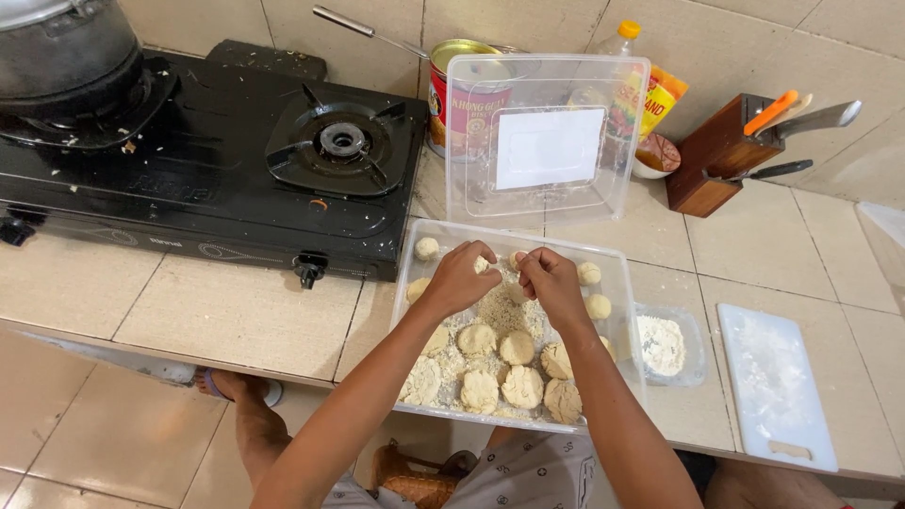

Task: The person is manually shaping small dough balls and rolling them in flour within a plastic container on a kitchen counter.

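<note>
A black two-burner gas stove is seen at the left of the tiled desk, a dark pot cut off at the frame's corner. At centre, a clear plastic tub of crumb-coated patties is set before the person, its lid propped upright behind it. Over the tub's far half, the left hand and right hand are brought together, fingertips pinched shut on a small piece of dough held between them; the piece is largely hidden by the fingers, so its shape and long axis cannot be told. Both hands are equally near it, the finished patties lying just below, towards the body. Round dough balls are lined along the tub's right wall. Further right, a small tub of flour, a white cutting board and a wooden knife block are seen.
</note>
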